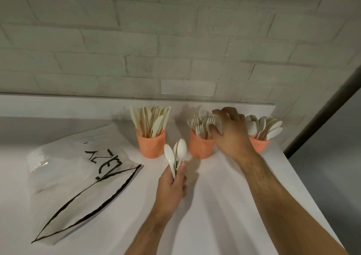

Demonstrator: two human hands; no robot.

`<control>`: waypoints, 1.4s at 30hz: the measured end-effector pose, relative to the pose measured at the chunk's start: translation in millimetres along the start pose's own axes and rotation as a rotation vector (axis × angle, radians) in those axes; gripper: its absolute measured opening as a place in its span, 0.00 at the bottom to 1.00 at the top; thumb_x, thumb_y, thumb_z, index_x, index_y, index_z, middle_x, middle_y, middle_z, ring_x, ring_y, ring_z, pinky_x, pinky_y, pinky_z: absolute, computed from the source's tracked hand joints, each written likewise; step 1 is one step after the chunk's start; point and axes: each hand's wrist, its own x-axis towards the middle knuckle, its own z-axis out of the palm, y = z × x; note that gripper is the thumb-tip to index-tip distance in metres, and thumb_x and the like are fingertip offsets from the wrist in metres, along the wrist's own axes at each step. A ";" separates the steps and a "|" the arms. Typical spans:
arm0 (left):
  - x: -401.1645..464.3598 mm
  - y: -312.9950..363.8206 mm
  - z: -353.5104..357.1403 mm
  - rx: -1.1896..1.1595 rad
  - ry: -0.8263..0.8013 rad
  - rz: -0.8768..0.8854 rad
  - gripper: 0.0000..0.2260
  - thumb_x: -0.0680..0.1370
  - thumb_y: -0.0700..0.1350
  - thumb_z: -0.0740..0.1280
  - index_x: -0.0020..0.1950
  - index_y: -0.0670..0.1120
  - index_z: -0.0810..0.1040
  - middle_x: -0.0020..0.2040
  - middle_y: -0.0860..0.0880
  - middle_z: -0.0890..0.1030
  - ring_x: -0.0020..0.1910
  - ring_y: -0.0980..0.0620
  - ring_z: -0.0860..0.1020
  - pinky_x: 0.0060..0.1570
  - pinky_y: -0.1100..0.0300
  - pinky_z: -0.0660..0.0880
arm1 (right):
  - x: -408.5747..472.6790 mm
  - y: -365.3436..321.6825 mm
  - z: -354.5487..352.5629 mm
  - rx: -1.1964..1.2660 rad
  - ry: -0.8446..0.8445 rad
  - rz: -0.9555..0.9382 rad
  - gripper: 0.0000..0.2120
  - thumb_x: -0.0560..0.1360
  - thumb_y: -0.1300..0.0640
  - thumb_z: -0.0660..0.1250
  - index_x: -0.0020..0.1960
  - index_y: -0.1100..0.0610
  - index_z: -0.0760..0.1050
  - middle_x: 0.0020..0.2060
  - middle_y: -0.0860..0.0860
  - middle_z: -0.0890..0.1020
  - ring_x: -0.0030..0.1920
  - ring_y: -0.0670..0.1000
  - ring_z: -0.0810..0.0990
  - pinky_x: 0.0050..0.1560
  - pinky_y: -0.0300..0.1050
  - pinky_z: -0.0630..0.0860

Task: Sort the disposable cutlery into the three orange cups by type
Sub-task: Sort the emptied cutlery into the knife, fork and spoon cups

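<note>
Head view: few white spoons (178,153) being gripped upright by left hand (172,186), fingers curled round handles. Right hand (230,131) being held between fork cup (201,144) and spoon cup (258,143); finger state cannot be told. Knife cup (151,143) being left alone.

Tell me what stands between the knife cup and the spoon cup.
In the head view, the fork cup stands between the knife cup and the spoon cup; the right hand reaches over it.
</note>
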 end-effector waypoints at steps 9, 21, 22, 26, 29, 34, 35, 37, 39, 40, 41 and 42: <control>-13.5 31.9 14.1 -0.033 -0.093 0.010 0.15 0.81 0.49 0.63 0.46 0.36 0.70 0.33 0.43 0.67 0.25 0.51 0.64 0.24 0.61 0.62 | -70.9 -34.1 -20.8 0.637 -0.220 0.166 0.09 0.73 0.52 0.74 0.53 0.49 0.81 0.41 0.45 0.83 0.42 0.41 0.80 0.46 0.34 0.75; -33.1 55.0 25.9 -0.048 -0.150 -0.046 0.12 0.80 0.52 0.63 0.47 0.44 0.77 0.33 0.47 0.71 0.25 0.52 0.66 0.25 0.63 0.61 | -94.3 -31.3 -39.0 1.082 -0.224 0.288 0.09 0.73 0.63 0.75 0.53 0.57 0.83 0.42 0.54 0.87 0.43 0.47 0.86 0.44 0.31 0.76; -34.4 56.7 27.2 -0.047 -0.148 -0.032 0.11 0.79 0.51 0.65 0.47 0.43 0.76 0.33 0.46 0.70 0.25 0.52 0.65 0.25 0.63 0.61 | -96.7 -33.2 -40.5 1.069 -0.224 0.275 0.10 0.73 0.62 0.75 0.54 0.55 0.83 0.42 0.52 0.87 0.43 0.47 0.86 0.44 0.32 0.77; -39.4 58.4 33.9 0.031 -0.228 -0.023 0.12 0.82 0.47 0.62 0.49 0.37 0.73 0.32 0.48 0.68 0.25 0.54 0.64 0.25 0.63 0.60 | -106.8 -34.6 -38.8 0.897 -0.171 0.204 0.08 0.73 0.56 0.75 0.52 0.50 0.84 0.35 0.43 0.85 0.29 0.40 0.77 0.36 0.33 0.73; -44.8 59.9 37.0 0.006 -0.295 -0.077 0.16 0.83 0.49 0.59 0.50 0.35 0.71 0.32 0.47 0.72 0.25 0.52 0.66 0.26 0.62 0.60 | -109.3 -34.2 -43.1 0.943 -0.192 0.196 0.05 0.75 0.58 0.73 0.50 0.53 0.84 0.34 0.51 0.85 0.27 0.49 0.79 0.33 0.41 0.75; -50.8 66.9 38.5 -0.148 -0.423 -0.143 0.17 0.83 0.54 0.57 0.58 0.41 0.75 0.36 0.41 0.75 0.24 0.48 0.69 0.25 0.62 0.61 | -110.0 -20.2 -52.6 1.093 -0.284 0.199 0.07 0.80 0.60 0.67 0.52 0.60 0.83 0.41 0.56 0.87 0.35 0.47 0.83 0.44 0.41 0.77; -51.3 68.2 39.4 -0.153 -0.432 -0.150 0.18 0.83 0.55 0.56 0.58 0.43 0.77 0.36 0.41 0.75 0.24 0.48 0.68 0.25 0.61 0.60 | -111.0 -18.8 -55.2 1.093 -0.303 0.191 0.08 0.81 0.60 0.65 0.52 0.61 0.83 0.40 0.54 0.87 0.35 0.43 0.82 0.43 0.36 0.75; -52.1 69.9 42.4 -0.145 -0.429 -0.155 0.19 0.83 0.57 0.55 0.55 0.46 0.80 0.35 0.41 0.74 0.24 0.49 0.67 0.26 0.60 0.58 | -112.2 -15.6 -58.5 1.096 -0.309 0.192 0.10 0.82 0.61 0.63 0.50 0.59 0.83 0.36 0.45 0.85 0.36 0.38 0.81 0.39 0.26 0.71; -52.5 70.4 45.7 -0.134 -0.400 -0.144 0.21 0.83 0.57 0.54 0.54 0.44 0.80 0.35 0.41 0.73 0.24 0.49 0.67 0.25 0.61 0.59 | -112.5 -10.7 -59.5 1.099 -0.267 0.202 0.13 0.83 0.61 0.61 0.44 0.54 0.81 0.29 0.39 0.80 0.33 0.36 0.77 0.36 0.24 0.69; -52.2 70.4 47.2 -0.122 -0.380 -0.137 0.21 0.83 0.57 0.54 0.55 0.42 0.79 0.35 0.41 0.74 0.25 0.48 0.68 0.26 0.61 0.61 | -112.5 -8.0 -59.2 1.088 -0.254 0.199 0.14 0.83 0.61 0.60 0.43 0.52 0.80 0.27 0.39 0.78 0.31 0.36 0.75 0.36 0.24 0.68; -51.9 69.8 48.4 -0.096 -0.365 -0.131 0.22 0.83 0.57 0.54 0.56 0.40 0.78 0.35 0.41 0.74 0.25 0.48 0.69 0.26 0.61 0.62 | -112.7 -6.4 -59.0 1.077 -0.263 0.193 0.15 0.83 0.60 0.60 0.42 0.53 0.80 0.26 0.39 0.77 0.30 0.37 0.74 0.36 0.25 0.68; -51.8 69.1 49.9 -0.062 -0.362 -0.124 0.23 0.83 0.58 0.54 0.55 0.40 0.77 0.35 0.42 0.74 0.26 0.48 0.69 0.26 0.61 0.62 | -112.9 -5.0 -58.8 1.074 -0.290 0.183 0.15 0.84 0.60 0.59 0.43 0.55 0.80 0.26 0.40 0.77 0.30 0.37 0.74 0.36 0.25 0.68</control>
